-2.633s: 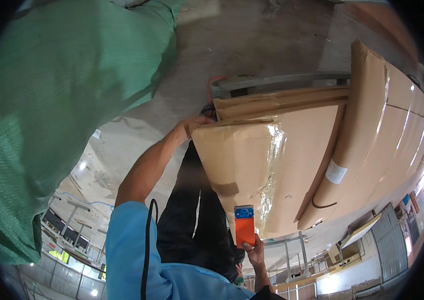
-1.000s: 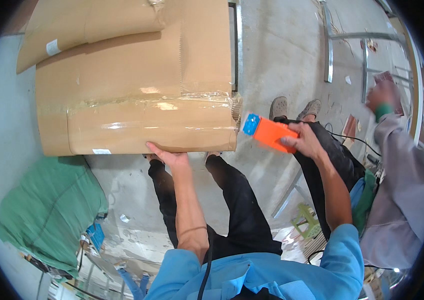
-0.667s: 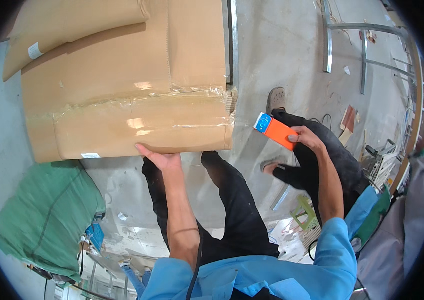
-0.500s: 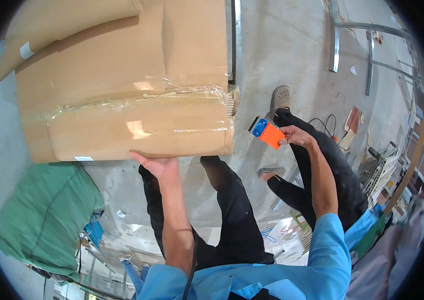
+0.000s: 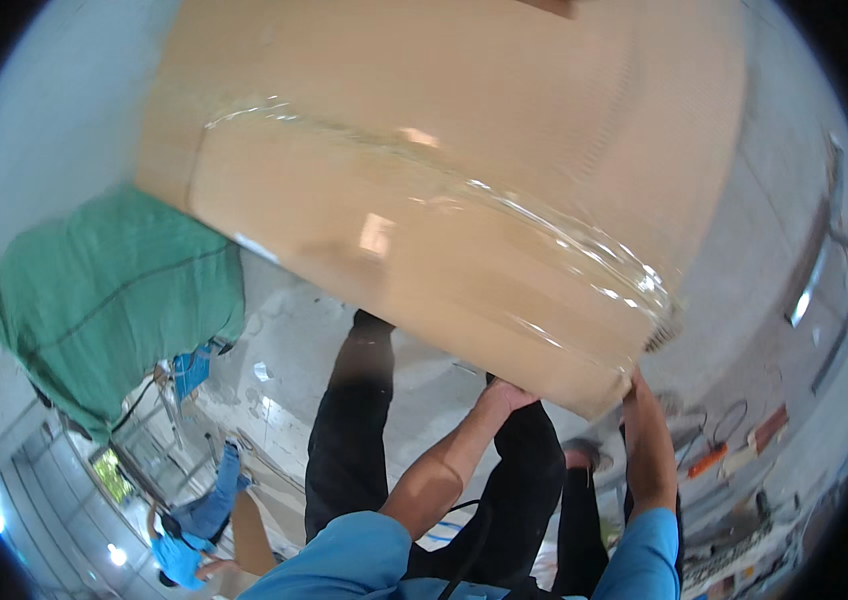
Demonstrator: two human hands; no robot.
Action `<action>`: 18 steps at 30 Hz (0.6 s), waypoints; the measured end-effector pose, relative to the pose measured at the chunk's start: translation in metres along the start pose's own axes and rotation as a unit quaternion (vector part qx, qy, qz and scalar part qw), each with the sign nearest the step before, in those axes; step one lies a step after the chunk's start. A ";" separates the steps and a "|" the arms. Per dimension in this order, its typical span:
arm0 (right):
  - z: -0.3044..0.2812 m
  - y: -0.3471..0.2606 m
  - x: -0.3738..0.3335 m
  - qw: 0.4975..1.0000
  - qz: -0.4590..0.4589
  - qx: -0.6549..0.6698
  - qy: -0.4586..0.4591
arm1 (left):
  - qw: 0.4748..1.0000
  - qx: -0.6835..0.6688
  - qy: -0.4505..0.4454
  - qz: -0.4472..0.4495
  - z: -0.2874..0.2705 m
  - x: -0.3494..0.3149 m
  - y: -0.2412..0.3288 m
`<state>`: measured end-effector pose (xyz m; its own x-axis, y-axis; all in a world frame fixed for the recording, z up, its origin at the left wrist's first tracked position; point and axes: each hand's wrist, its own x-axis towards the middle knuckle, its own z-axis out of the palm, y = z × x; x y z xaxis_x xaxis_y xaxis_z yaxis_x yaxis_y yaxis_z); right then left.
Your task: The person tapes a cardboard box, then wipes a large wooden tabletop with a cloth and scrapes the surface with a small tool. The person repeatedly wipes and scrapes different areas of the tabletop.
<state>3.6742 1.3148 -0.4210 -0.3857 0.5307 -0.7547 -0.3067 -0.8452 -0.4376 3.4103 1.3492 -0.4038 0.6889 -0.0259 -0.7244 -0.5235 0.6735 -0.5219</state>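
A large brown cardboard box [image 5: 504,270], with clear tape along a seam, fills the upper middle of the view and lies slantwise. My left hand [image 5: 512,396] grips its near edge from below, the fingers hidden under the cardboard. At the near right corner, my right hand [image 5: 634,388] holds the end of the box; most of its fingers are out of sight behind it. Loose, wrinkled tape [image 5: 649,290] and a ragged cardboard edge show just above that corner.
A bulky item under a green cover [image 5: 124,290] stands left of the box. Black-trousered legs of another person [image 5: 580,520] are close by at the right. An orange object [image 5: 709,460] and metal bars [image 5: 812,275] lie on the floor. A co-worker in blue [image 5: 184,550] bends at lower left.
The box has turned, its right end swinging nearer. My left hand has shifted right along its edge. My right hand has moved to the corner; the orange-and-blue tool it held no longer shows.
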 end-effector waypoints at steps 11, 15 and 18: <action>0.025 -0.008 -0.042 0.989 -0.006 0.023 0.145 | 0.992 -0.011 0.070 0.103 0.055 0.039 -0.013; 0.031 -0.004 -0.056 0.978 -0.026 0.033 0.203 | 0.991 -0.003 0.048 0.124 0.059 0.045 -0.001; 0.040 -0.010 -0.077 0.961 -0.047 0.035 0.272 | 0.989 0.016 0.032 0.144 0.068 0.030 0.021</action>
<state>3.6720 1.2849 -0.3389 0.1521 0.4776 -0.8653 -0.3834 -0.7784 -0.4970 3.4543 1.4131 -0.4063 0.4792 0.1240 -0.8689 -0.6769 0.6824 -0.2759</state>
